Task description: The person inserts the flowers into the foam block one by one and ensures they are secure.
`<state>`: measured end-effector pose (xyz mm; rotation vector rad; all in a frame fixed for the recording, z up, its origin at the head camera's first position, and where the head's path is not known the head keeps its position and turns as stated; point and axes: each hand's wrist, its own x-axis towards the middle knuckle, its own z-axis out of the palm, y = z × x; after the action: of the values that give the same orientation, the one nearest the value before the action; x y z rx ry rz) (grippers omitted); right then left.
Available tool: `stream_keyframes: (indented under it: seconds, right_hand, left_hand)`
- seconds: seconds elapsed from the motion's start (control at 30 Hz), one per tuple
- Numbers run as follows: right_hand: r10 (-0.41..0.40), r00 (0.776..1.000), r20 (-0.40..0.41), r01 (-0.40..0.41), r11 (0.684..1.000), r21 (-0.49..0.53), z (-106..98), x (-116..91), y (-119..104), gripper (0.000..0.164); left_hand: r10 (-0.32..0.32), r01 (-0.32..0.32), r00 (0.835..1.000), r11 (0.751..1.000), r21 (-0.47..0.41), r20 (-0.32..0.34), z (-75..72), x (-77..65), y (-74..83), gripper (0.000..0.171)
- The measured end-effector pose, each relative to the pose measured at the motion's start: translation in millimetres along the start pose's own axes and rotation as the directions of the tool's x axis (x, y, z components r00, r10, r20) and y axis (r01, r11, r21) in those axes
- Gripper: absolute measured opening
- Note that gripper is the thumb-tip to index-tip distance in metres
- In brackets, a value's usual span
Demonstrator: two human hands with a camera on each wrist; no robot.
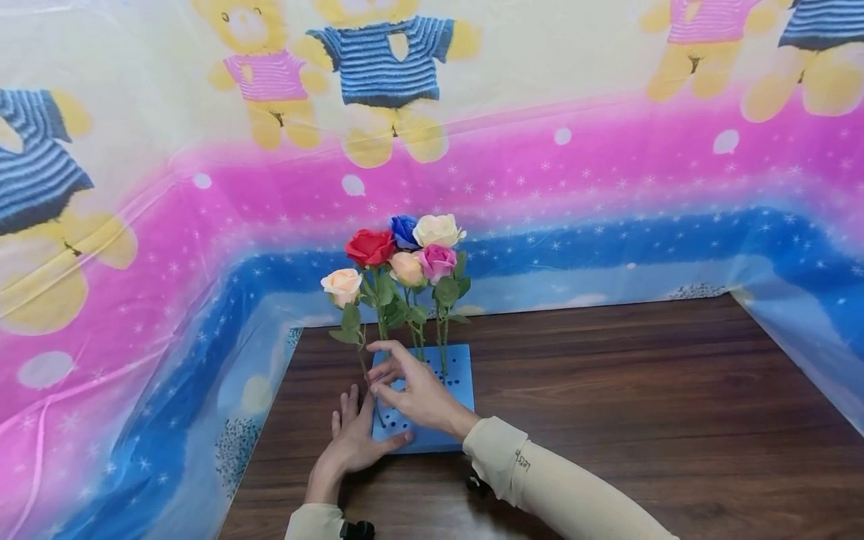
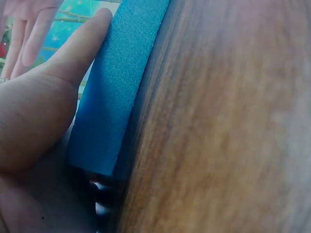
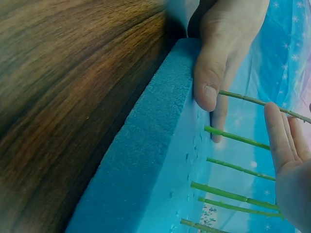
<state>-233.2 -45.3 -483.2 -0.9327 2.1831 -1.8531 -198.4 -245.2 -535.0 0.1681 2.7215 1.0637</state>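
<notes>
A blue foam block (image 1: 432, 439) with small holes in its top lies on the table, several artificial roses upright in it. My left hand (image 1: 358, 441) rests against the block's left side, fingers straight and spread, thumb lying over the near part of its top. The right hand (image 1: 418, 390) reaches across above the block. Its thumb and fingertips pinch the thin stem of a pale peach rose (image 1: 342, 286), which leans at the left edge. In the right wrist view this stem (image 3: 243, 97) runs down beside the left thumb, where its lower end meets the block.
Behind stand a red rose (image 1: 370, 247), a blue rose (image 1: 403, 232), a white rose (image 1: 437, 230), a pink rose (image 1: 438, 262) and another peach rose (image 1: 408, 268). The dark wooden table (image 1: 641, 405) extends right. A bear-print cloth (image 1: 526, 172) hangs behind and to the sides.
</notes>
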Motion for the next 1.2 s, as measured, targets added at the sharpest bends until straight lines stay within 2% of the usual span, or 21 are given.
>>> stream_keyframes:
  seconds: [0.17,0.43,0.57,0.83,0.97,1.2]
  right_hand:
    - [0.021,1.000,0.007,-0.021,1.000,0.014,-0.9,-3.5,0.7,0.057]
    - [0.018,1.000,0.010,-0.019,0.999,0.045,-7.4,-14.5,3.5,0.057]
    - [0.008,1.000,0.008,-0.008,0.996,0.084,-14.5,-21.9,3.7,0.056]
    - [-0.009,0.999,-0.032,0.013,0.992,0.126,-42.2,-42.6,-1.5,0.054]
    - [-0.026,0.996,-0.086,0.038,0.990,0.139,-61.6,-56.0,-6.3,0.058]
    - [-0.056,0.976,-0.211,0.084,0.988,0.127,-99.0,-88.1,-11.9,0.057]
  left_hand:
    - [0.029,-0.029,0.999,0.999,-0.031,-0.016,1.5,0.8,-3.2,0.131]
    - [-0.014,0.014,1.000,1.000,0.018,0.010,-0.2,3.0,0.3,0.129]
    - [-0.027,0.027,1.000,0.999,0.032,0.011,0.7,5.5,-1.7,0.133]
    - [0.017,-0.016,0.999,0.999,0.029,-0.041,6.4,10.1,-8.1,0.137]
    - [0.019,-0.018,0.999,0.999,0.034,-0.040,7.4,11.0,-8.5,0.138]
    - [-0.004,0.005,1.000,1.000,0.019,-0.021,4.1,3.5,3.0,0.136]
